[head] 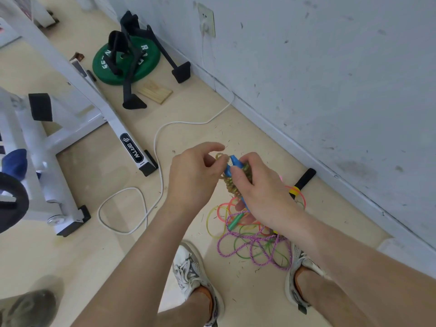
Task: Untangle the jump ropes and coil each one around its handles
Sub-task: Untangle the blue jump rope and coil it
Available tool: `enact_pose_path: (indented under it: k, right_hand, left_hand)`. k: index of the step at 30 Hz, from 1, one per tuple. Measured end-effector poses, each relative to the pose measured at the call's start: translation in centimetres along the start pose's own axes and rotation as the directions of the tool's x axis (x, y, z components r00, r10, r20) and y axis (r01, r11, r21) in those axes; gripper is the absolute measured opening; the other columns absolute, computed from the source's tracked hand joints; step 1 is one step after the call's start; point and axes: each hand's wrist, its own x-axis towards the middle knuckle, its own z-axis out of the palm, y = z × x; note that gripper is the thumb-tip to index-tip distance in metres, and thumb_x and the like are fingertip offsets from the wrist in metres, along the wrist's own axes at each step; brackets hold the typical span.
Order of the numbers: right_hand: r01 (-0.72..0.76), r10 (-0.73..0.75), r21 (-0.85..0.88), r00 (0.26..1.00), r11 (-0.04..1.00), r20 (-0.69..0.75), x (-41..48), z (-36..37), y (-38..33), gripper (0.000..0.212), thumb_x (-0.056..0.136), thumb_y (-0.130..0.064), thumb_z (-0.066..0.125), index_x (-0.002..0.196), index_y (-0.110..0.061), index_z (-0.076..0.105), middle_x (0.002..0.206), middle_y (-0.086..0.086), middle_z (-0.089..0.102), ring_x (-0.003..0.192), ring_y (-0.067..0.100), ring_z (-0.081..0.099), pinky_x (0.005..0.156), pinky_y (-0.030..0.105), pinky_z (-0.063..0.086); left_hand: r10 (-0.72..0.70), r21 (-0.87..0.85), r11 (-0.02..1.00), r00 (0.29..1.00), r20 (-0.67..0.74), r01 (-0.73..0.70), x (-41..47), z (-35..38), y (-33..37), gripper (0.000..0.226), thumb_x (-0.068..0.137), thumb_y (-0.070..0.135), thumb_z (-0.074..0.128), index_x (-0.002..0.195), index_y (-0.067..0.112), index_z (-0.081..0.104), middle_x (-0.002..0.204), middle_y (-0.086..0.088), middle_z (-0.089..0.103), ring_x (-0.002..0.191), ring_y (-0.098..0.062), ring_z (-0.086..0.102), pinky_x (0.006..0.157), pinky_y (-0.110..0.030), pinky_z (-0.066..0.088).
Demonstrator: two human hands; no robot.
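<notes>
Well, readable writing first: the black oval label [132,148] on the foot of the white metal gym frame [111,114] says "BRTW". The green round weight plate [146,64] by the wall has white lettering. An "R" is clear, but black straps & a stand lie over the rest, so can't read it.

The person stands over the mess, both forearms stretched fwd & down, hands meeting above the beige floor [82,256]. The right hand [257,187] is clenched round the pair of blue plastic handles [232,164], w/ the yellow-olive braided jump rope [232,187] wound in tight turns round them. Its thumb lies across the front & the handle tips poke up past the fingers. The left hand [193,175] pinches a loose loop of that same rope at the top of the bundle, thumb & forefinger closed on it, other fingers curled.

Below the hands, between the white-grey sneakers [193,267] & near the wall, lies the tangled pile of thin neon ropes [250,232] in pink, yellow & green. In it are a purple braided rope [269,264] & a green plastic handle [234,221]. A black handle w/ a yellow band [304,179] lies by the skirting. A white power cable [155,142] runs from the wall socket [206,20] across the floor.
</notes>
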Motion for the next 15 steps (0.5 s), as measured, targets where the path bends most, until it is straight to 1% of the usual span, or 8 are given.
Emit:
enact_pose_path:
  k: [3,5,6,8,10,12,14,15]
  right_hand:
    - [0.06,-0.065,-0.109,0.997,0.992,-0.046,0.27,-0.3,0.09,0.023,0.1,-0.041,0.043,0.107,-0.019,0.046,0.08,0.008,0.062,0.065,0.032,0.067,0.05,0.051,0.054]
    - [0.079,-0.09,-0.16,0.994,0.984,-0.065,0.45,-0.35,0.3,0.024,0.1,-0.042,0.043,0.106,-0.02,0.047,0.077,0.005,0.061,0.064,0.028,0.065,0.051,0.044,0.053]
    - [0.096,-0.114,-0.211,0.991,0.973,-0.074,0.49,-0.26,0.44,0.025,0.1,-0.043,0.042,0.107,-0.019,0.047,0.075,0.002,0.061,0.063,0.024,0.063,0.051,0.04,0.049]
    - [0.138,-0.179,-0.353,0.98,0.926,-0.086,0.46,0.05,0.74,0.027,0.1,-0.043,0.04,0.107,-0.018,0.047,0.077,-0.001,0.058,0.067,0.019,0.057,0.054,0.035,0.041]
    - [0.161,-0.22,-0.449,0.972,0.879,-0.081,0.34,0.29,0.87,0.028,0.1,-0.042,0.038,0.107,-0.017,0.047,0.084,0.0,0.056,0.073,0.022,0.055,0.062,0.039,0.043]
    - [0.17,-0.231,-0.497,0.971,0.851,-0.062,0.27,0.23,0.84,0.028,0.101,-0.042,0.037,0.11,-0.017,0.046,0.089,0.001,0.056,0.076,0.024,0.055,0.066,0.043,0.046]
    - [0.191,-0.249,-0.528,0.968,0.827,-0.041,0.27,-0.05,0.8,0.027,0.101,-0.041,0.036,0.112,-0.018,0.045,0.089,0.0,0.055,0.075,0.024,0.056,0.065,0.043,0.047]
    - [0.216,-0.272,-0.542,0.962,0.812,-0.024,0.33,-0.19,0.83,0.027,0.102,-0.041,0.036,0.112,-0.018,0.045,0.088,0.0,0.054,0.073,0.024,0.056,0.064,0.043,0.047]
  left_hand:
    - [-0.062,-0.075,0.995,0.998,0.011,0.062,0.13,-0.1,-0.01,0.008,0.083,0.027,0.072,0.089,0.027,0.067,0.066,0.008,0.069,0.061,-0.009,0.064,0.065,-0.031,0.053]
    - [-0.052,-0.075,0.996,0.999,0.008,0.053,-0.01,-0.31,0.3,0.005,0.081,0.024,0.074,0.086,0.023,0.074,0.067,0.013,0.069,0.063,-0.005,0.065,0.069,-0.032,0.056]
    - [-0.017,-0.059,0.998,1.0,0.006,0.017,-0.17,-0.4,0.49,0.004,0.082,0.022,0.073,0.085,0.022,0.076,0.068,0.014,0.068,0.065,-0.005,0.065,0.071,-0.033,0.056]
    - [0.139,0.063,0.988,0.99,0.03,-0.141,-0.39,-0.35,0.52,0.01,0.085,0.019,0.068,0.082,0.02,0.077,0.067,0.006,0.068,0.07,-0.014,0.064,0.067,-0.038,0.053]
    - [0.277,0.282,0.913,0.956,0.1,-0.294,-0.42,-0.1,0.46,0.016,0.09,0.019,0.06,0.082,0.017,0.073,0.066,-0.002,0.061,0.068,-0.024,0.058,0.062,-0.04,0.047]
    - [0.311,0.376,0.857,0.936,0.165,-0.351,-0.28,-0.01,0.24,0.02,0.092,0.015,0.053,0.082,0.015,0.07,0.067,-0.003,0.056,0.068,-0.027,0.056,0.061,-0.04,0.044]
    - [0.295,0.325,0.886,0.943,0.153,-0.33,-0.29,-0.15,0.05,0.022,0.089,0.013,0.05,0.084,0.015,0.072,0.07,-0.004,0.061,0.071,-0.027,0.058,0.064,-0.041,0.047]
    - [0.242,0.233,0.936,0.964,0.115,-0.263,-0.35,-0.31,0.12,0.022,0.088,0.013,0.053,0.085,0.016,0.074,0.071,-0.003,0.065,0.072,-0.025,0.061,0.067,-0.041,0.05]
